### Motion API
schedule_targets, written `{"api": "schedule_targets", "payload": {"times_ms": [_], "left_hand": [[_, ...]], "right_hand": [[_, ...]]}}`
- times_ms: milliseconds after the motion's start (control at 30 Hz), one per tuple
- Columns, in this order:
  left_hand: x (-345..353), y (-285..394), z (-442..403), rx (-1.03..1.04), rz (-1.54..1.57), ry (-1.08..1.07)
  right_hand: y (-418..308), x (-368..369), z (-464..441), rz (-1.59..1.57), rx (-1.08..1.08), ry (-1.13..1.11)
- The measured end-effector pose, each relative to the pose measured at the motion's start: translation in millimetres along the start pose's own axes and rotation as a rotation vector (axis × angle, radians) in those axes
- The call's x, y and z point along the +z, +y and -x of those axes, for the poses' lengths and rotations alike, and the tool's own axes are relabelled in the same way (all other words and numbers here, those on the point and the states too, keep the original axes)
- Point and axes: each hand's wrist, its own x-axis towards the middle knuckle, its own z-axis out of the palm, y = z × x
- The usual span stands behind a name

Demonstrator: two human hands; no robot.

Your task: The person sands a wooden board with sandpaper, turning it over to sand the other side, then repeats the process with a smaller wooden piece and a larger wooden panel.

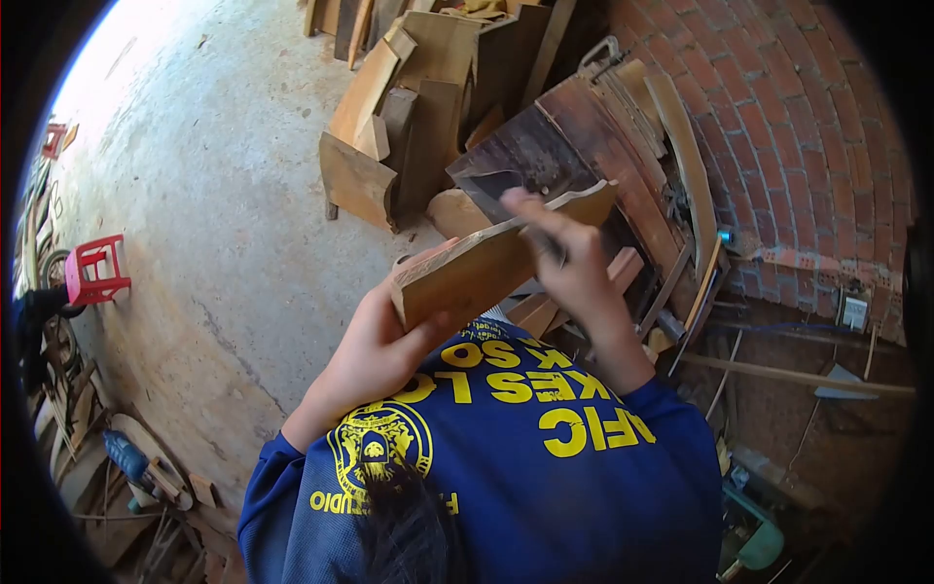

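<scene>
We hold the wooden board (475,284) up before our blue shirt (555,496), its left end clamped between the thumb and fingers of our left hand (377,339), while our right hand (572,258) is a blur at the upper edge towards the right end, and we cannot tell whether its fingers close on anything. We judge the board stiff and light enough for 1 hand, with a rough, perhaps splintery upper edge, so we do best gripping that left end, thumb flat on the near face.
</scene>
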Motion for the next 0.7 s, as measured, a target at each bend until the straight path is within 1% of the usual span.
{"api": "schedule_targets", "payload": {"times_ms": [33, 67, 133, 200, 233, 300, 367, 400, 433, 467, 500, 533, 567, 600, 667, 700], "left_hand": [[1, 4, 2, 0.003, -0.021, -0.013], [0, 6, 3, 0.007, -0.044, -0.027], [-3, 5, 0, 0.021, -0.080, -0.076], [-6, 2, -1, 0.034, -0.112, -0.122], [-7, 0, -3, 0.008, -0.099, -0.114], [-7, -2, -4, -0.021, -0.082, -0.111], [-6, 1, -3, 0.011, -0.079, -0.111], [-7, 2, -2, 0.002, -0.079, -0.121], [-10, 4, -2, 0.027, -0.171, -0.139], [-12, 6, -3, 0.054, -0.265, -0.161], [-13, 7, -4, 0.046, -0.273, -0.176], [-13, 8, -5, 0.027, -0.255, -0.165], [-13, 10, -5, 0.012, -0.235, -0.152], [-12, 11, -7, 0.014, -0.240, -0.160], [-10, 14, -9, 0.026, -0.298, -0.198], [-10, 14, -10, 0.019, -0.306, -0.211]], "right_hand": [[-17, 2, 3, -0.056, -0.179, -0.021], [-17, 1, 9, -0.051, -0.160, -0.007], [-15, 1, 17, -0.077, -0.248, 0.038], [38, 0, 35, 0.099, -0.052, 0.176], [69, -3, 45, 0.044, 0.158, 0.239], [54, -9, 45, -0.102, 0.447, 0.254], [8, 7, 41, -0.085, 0.198, 0.224], [-21, 7, 40, -0.076, 0.070, 0.151], [-38, 5, 40, -0.067, -0.061, 0.081], [-30, 2, 43, -0.050, -0.090, 0.061], [0, 1, 50, -0.051, -0.078, 0.076], [43, 2, 60, 0.015, 0.046, 0.195], [65, 3, 66, 0.082, 0.168, 0.311], [62, 1, 65, 0.084, 0.170, 0.321], [47, 0, 59, 0.097, 0.333, 0.344], [34, 12, 58, -0.082, 0.170, 0.368]]}}
